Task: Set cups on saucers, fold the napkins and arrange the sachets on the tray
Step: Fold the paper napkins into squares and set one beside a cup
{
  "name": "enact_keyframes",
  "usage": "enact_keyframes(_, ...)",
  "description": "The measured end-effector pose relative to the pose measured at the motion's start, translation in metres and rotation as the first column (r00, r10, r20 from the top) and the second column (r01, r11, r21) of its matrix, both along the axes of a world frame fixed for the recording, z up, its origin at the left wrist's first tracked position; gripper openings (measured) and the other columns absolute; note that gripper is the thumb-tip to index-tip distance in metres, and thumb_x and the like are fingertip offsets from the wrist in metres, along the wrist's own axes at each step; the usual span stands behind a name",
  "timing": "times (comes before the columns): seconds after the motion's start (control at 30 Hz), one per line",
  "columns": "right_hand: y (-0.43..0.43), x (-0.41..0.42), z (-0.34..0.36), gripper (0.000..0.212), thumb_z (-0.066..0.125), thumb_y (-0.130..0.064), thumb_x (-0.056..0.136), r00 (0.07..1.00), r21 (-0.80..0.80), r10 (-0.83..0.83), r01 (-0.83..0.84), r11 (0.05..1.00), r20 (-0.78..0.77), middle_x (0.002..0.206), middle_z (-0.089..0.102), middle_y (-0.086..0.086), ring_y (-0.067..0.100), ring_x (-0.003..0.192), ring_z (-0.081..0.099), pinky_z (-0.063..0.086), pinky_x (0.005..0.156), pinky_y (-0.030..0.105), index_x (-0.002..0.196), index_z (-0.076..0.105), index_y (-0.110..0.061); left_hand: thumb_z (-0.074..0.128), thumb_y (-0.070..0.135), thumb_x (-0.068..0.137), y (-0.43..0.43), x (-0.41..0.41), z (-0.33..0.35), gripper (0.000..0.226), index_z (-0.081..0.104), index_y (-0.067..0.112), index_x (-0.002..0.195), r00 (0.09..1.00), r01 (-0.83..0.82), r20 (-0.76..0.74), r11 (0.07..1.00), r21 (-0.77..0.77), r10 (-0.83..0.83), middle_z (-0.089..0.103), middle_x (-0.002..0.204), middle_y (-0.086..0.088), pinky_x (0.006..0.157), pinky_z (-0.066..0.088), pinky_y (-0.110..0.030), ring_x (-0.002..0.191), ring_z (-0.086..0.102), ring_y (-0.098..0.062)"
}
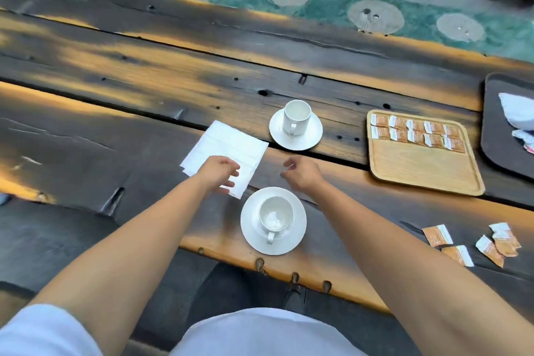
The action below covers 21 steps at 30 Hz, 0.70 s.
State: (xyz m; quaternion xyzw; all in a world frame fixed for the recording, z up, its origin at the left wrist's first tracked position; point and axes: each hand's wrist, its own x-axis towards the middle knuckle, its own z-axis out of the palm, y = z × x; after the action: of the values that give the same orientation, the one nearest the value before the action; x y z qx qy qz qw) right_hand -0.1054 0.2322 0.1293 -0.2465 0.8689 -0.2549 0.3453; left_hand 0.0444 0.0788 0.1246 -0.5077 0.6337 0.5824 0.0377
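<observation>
White paper napkin (pixel 228 150), flat, partly folded: lies mid-counter, its near corner under the left hand (pixel 221 173), fingers spread and pressing on it, gripping nothing.
Right hand (pixel 300 172): hovers just beside the napkin's right edge, fingers loosely curled, empty.
White ceramic cup on round white saucer (pixel 273 221): at the near edge of the dark charred-wood counter (pixel 115 130), just below both hands.
Second white cup on saucer (pixel 296 128): beyond the napkin, toward the far side.
Pale wooden tray (pixel 424 165): right end of counter, two rows of orange-and-white sachets (pixel 416 131) along its far edge.
Loose sachets (pixel 474 243): near right corner, not yet placed.
Risks, as judged: a forearm drawn back could catch the near cup and tip it off the edge; thin paper may slide or crease crooked on the uneven planks.
</observation>
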Motion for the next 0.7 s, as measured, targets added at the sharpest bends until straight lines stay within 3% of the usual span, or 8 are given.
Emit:
enact_keyframes(0.2, -0.041, 0.002, -0.015, 0.023, 0.063, -0.014, 0.085, 0.997, 0.015, 0.058, -0.059, 0.998, 0.044, 0.105, 0.07, 0.012, 0.026, 0.08, 0.062, 0.051, 0.073, 0.032, 0.106, 0.067, -0.005, 0.054, 0.015, 0.094, -0.036, 0.002, -0.016, 0.014, 0.066, 0.012, 0.1, 0.997, 0.023, 0.069, 1.0, -0.009, -0.023, 0.069, 0.104, -0.008, 0.073, 0.057, -0.036, 0.077, 0.066, -0.024)
enact_keyframes(0.3, -0.074, -0.007, -0.024, 0.016, 0.061, -0.013, 0.082, 0.999, 0.038, 0.034, -0.036, 0.999, 0.029, 0.089, 0.069, 0.011, 0.023, 0.074, 0.06, 0.051, 0.075, 0.033, 0.091, 0.069, -0.004, 0.055, 0.013, 0.092, -0.071, -0.01, -0.023, 0.012, 0.066, 0.014, 0.097, 0.993, 0.067, 0.095, 0.997, -0.023, -0.065, 0.07, 0.102, -0.006, 0.073, 0.056, -0.034, 0.076, 0.066, -0.023)
enact_keyframes(0.37, -0.098, -0.013, -0.03, 0.018, 0.062, -0.015, 0.082, 0.999, 0.073, 0.019, -0.021, 0.997, 0.027, 0.091, 0.071, 0.01, 0.022, 0.073, 0.058, 0.052, 0.079, 0.035, 0.093, 0.07, -0.004, 0.055, 0.013, 0.092, -0.095, -0.019, -0.028, 0.012, 0.066, 0.013, 0.097, 0.99, 0.103, 0.105, 0.994, -0.035, -0.099, 0.07, 0.101, -0.006, 0.068, 0.054, -0.031, 0.075, 0.066, -0.022)
enact_keyframes(0.5, -0.137, -0.02, -0.048, 0.028, 0.064, -0.022, 0.081, 0.997, 0.138, -0.046, 0.037, 0.99, 0.067, 0.107, 0.071, 0.007, 0.023, 0.097, 0.063, 0.047, 0.082, 0.027, 0.106, 0.068, -0.011, 0.056, 0.011, 0.092, -0.141, -0.038, -0.043, 0.015, 0.066, 0.01, 0.103, 0.979, 0.148, 0.146, 0.988, -0.04, -0.141, 0.069, 0.104, -0.008, 0.063, 0.054, -0.028, 0.078, 0.067, -0.022)
enact_keyframes(0.7, -0.173, -0.019, -0.079, 0.05, 0.059, -0.024, 0.087, 0.981, 0.228, -0.186, 0.168, 0.959, 0.062, 0.127, 0.06, 0.014, 0.03, 0.123, 0.053, 0.045, 0.1, 0.033, 0.134, 0.05, -0.008, 0.058, 0.009, 0.088, -0.188, -0.06, -0.076, 0.013, 0.066, 0.015, 0.096, 0.976, 0.136, 0.194, 0.972, -0.191, -0.099, 0.069, 0.099, -0.006, 0.073, 0.048, -0.028, 0.098, 0.066, -0.025)
